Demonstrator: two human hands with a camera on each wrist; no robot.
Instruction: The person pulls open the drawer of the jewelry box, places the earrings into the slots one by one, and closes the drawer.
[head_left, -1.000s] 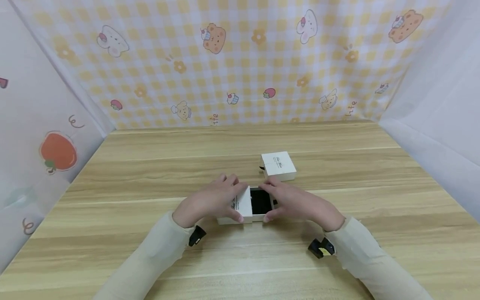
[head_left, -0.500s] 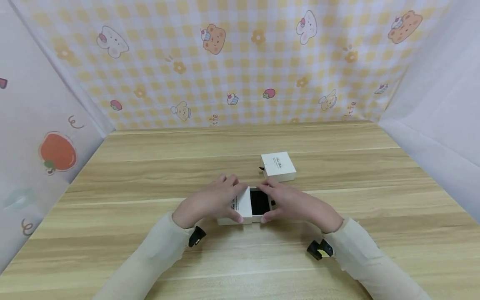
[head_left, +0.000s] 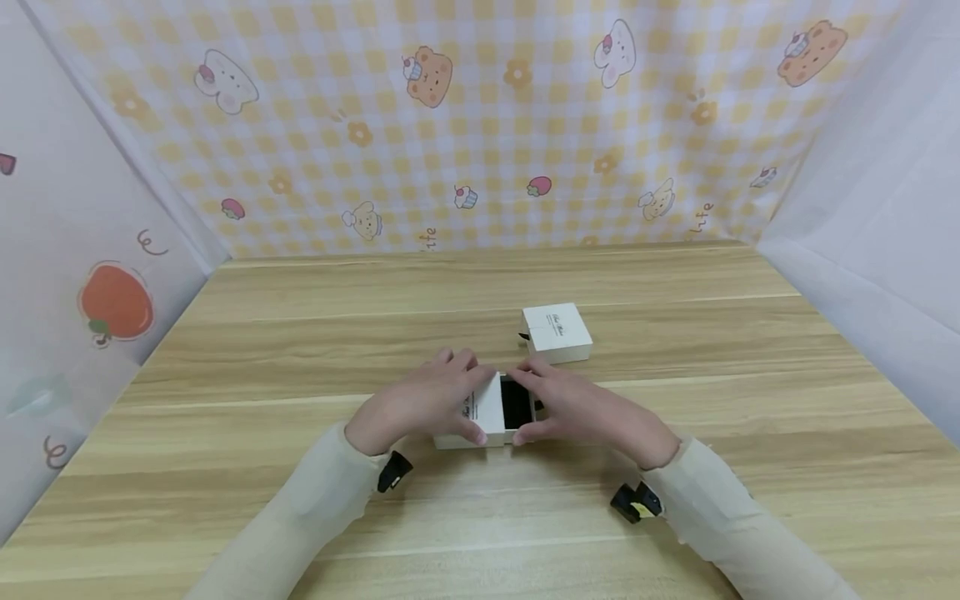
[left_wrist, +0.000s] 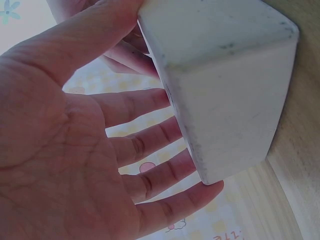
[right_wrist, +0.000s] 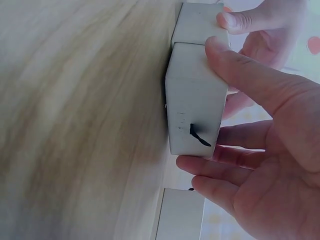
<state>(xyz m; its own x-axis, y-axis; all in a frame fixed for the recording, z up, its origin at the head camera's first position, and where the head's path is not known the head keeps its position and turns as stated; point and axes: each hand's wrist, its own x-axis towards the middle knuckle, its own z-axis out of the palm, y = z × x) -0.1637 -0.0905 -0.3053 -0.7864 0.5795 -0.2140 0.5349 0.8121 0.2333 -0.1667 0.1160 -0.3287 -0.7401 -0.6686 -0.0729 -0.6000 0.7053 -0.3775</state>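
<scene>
A small white sliding drawer box lies on the table, its printed outer sleeve (head_left: 489, 414) on the left and its black-lined drawer (head_left: 516, 406) partly out to the right. My left hand (head_left: 420, 404) holds the sleeve across its top, thumb at the near side and fingers at the far side. With thumb and fingers on opposite sides, my right hand (head_left: 581, 410) grips the drawer by its outer end. A black ribbon tab (right_wrist: 199, 136) sticks out of the drawer's end face in the right wrist view. The left palm faces the sleeve's plain end (left_wrist: 235, 105).
A second white box (head_left: 557, 329) with dark print and a black tab stands just behind the right hand. The wooden table (head_left: 315, 333) reaches back to a yellow checked cloth (head_left: 495, 125). White cloth hangs at both sides.
My right hand has moved a little to the left, sliding the drawer further into the sleeve. Less of the black lining shows now. The left hand and the second box have stayed put.
</scene>
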